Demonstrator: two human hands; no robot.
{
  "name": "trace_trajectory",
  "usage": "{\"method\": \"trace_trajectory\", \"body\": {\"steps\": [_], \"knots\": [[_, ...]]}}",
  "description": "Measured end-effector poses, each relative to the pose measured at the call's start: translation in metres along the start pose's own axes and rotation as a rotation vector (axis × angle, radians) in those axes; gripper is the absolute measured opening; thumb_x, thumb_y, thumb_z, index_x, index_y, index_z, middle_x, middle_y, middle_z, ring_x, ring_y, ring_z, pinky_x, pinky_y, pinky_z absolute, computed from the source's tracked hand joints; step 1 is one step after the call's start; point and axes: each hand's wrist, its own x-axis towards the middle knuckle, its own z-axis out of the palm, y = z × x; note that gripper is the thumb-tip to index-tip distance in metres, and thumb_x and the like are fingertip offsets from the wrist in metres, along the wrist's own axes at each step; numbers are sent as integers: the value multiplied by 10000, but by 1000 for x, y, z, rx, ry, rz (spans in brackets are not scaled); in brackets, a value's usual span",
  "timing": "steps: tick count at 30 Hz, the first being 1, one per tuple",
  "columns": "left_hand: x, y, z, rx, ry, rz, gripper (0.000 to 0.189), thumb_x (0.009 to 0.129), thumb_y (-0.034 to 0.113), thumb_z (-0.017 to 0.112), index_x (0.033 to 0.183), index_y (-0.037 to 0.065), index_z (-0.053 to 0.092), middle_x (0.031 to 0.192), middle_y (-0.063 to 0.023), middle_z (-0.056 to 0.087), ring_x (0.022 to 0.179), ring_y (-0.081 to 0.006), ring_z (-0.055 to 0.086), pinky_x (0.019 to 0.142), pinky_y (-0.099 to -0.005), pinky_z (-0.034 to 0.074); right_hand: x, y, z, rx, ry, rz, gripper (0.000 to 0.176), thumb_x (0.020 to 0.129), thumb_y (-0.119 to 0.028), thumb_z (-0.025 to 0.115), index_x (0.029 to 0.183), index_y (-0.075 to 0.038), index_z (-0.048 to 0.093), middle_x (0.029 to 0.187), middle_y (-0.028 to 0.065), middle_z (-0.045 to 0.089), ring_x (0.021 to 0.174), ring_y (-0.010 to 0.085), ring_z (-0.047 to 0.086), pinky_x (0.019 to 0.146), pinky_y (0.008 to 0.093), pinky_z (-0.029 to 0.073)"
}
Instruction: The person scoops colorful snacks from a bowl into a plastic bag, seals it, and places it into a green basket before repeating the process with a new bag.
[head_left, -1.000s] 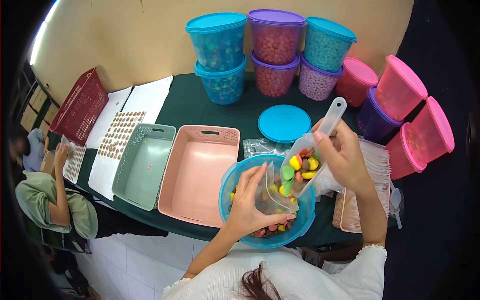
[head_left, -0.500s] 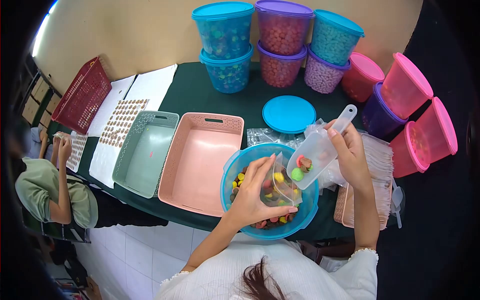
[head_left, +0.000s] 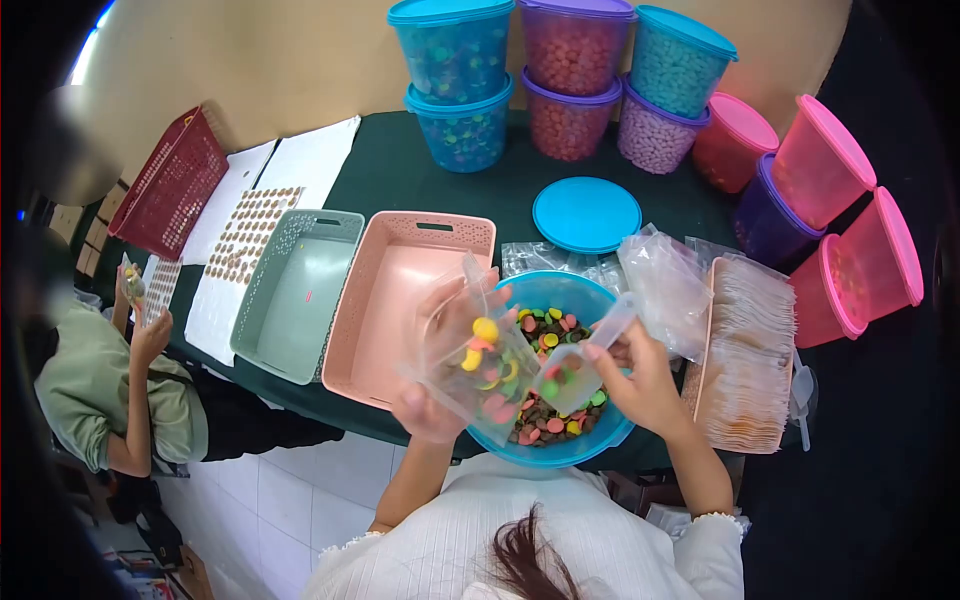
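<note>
One bag [head_left: 474, 350], over left rim of bowl [head_left: 612, 442], held in our left hand [head_left: 428, 410], nearer hand. One scoop [head_left: 615, 318], gripped by our right hand [head_left: 645, 385], just right of bag, long axis slanting toward it; contact, we cannot tell. On bench [head_left: 390, 150]: one bowl, two trays [head_left: 290, 300], one loose lid [head_left: 587, 215], eleven tubs [head_left: 455, 55].

Left fingers [head_left: 440, 298] and bag [head_left: 482, 362] blurred

The left hand [head_left: 431, 414] spreads wide; the right fingers [head_left: 640, 352] curl.

Fairly bright; a lamp [head_left: 92, 52] glares at upper left. The left hand [head_left: 430, 408] is blurred; edges bow and darken to black.
</note>
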Motion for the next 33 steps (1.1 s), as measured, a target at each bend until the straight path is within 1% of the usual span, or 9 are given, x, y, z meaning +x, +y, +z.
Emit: {"method": "trace_trajectory", "body": {"steps": [1,4,6,8,11,14,19,25,33], "knots": [[-1,3,-2,-6,-17,12,886,721,623,324,1305,-28,178,1326,-283,208,1182,-445,303,943,-585,268,0,1,0,3,-7,-1,233,840,-123,519,988,34,432,776,122,602,738,213,630,616,290,504],[-4,12,-1,-297,-5,-103,843,755,586,281,1302,-49,180,1311,-291,235,1176,-448,311,939,-572,286,-1,3,-3,-49,-171,189,314,817,-113,539,1057,41,409,903,178,575,840,270,603,704,347,488],[-6,16,-4,-378,-16,-142,834,762,581,263,1294,-58,199,1304,-289,251,1173,-430,325,935,-542,308,-2,-2,-4,-465,106,-151,417,783,-109,568,1132,35,390,1061,213,494,992,302,517,820,385,427],[-9,18,-4,-464,-29,-178,827,769,576,245,1287,-67,218,1297,-288,267,1171,-411,340,932,-512,331,-3,-21,-11,-330,88,-85,488,779,-145,568,1182,36,362,1144,212,425,1082,289,432,903,391,353],[-16,19,6,-93,-146,-317,793,798,561,201,1259,-78,292,1262,-237,362,1133,-308,416,903,-407,373,-6,-41,0,163,-62,-85,471,849,-252,489,1188,54,373,1133,165,454,1074,243,450,927,338,333],[-21,15,25,286,-135,-314,775,821,556,200,1271,-69,279,1213,-215,428,1093,-300,455,915,-396,360,-10,-46,32,577,-87,-22,467,872,-278,459,1199,45,379,1145,154,466,1055,228,462,921,338,340],[-27,32,18,606,-127,-78,471,893,356,363,1141,-21,499,1159,-143,506,1001,-224,507,872,-344,375,-16,-46,44,600,-55,-47,322,901,-170,406,1125,48,483,993,124,582,907,162,559,831,281,406],[-47,46,15,806,81,120,142,823,45,520,890,-49,603,798,-140,610,697,-175,584,640,-247,454,-18,-51,56,440,14,-195,216,865,-114,453,949,47,571,890,147,612,783,164,574,761,290,436],[-73,69,1,745,157,185,104,810,57,548,826,-35,595,772,-121,607,658,-161,573,587,-243,450,-26,-70,97,511,-9,-286,147,824,-105,514,845,34,559,795,134,599,725,183,561,690,294,434]]}}
